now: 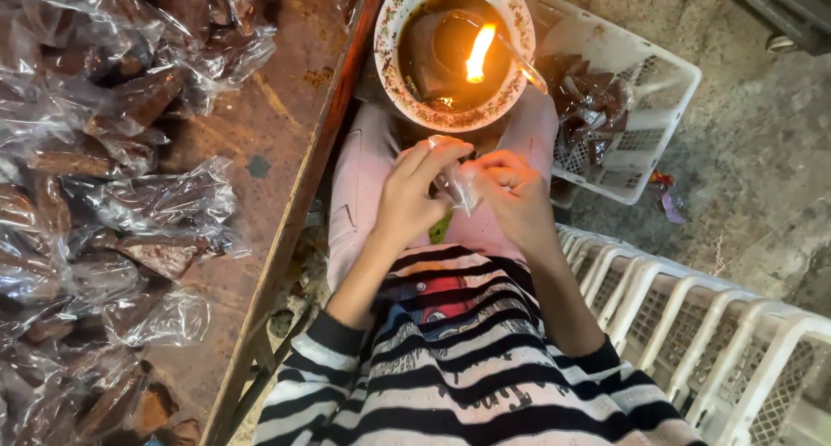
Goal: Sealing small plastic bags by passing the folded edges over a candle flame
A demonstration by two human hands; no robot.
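Note:
My left hand (411, 195) and my right hand (515, 195) meet over my lap, both pinching a small clear plastic bag (459, 185) between their fingertips. What is inside the bag is hidden by my fingers. Just beyond the hands sits a patterned bowl (389, 61) of dark liquid with a burning flame (478, 55) at its middle. My arms wear black and white striped sleeves.
On the left, a brown table (268, 134) is piled with several clear bags of brown pieces (104, 212). A white plastic basket (658, 91) with more filled bags stands behind the bowl. White crate bars (692, 325) lie at my right on the concrete floor.

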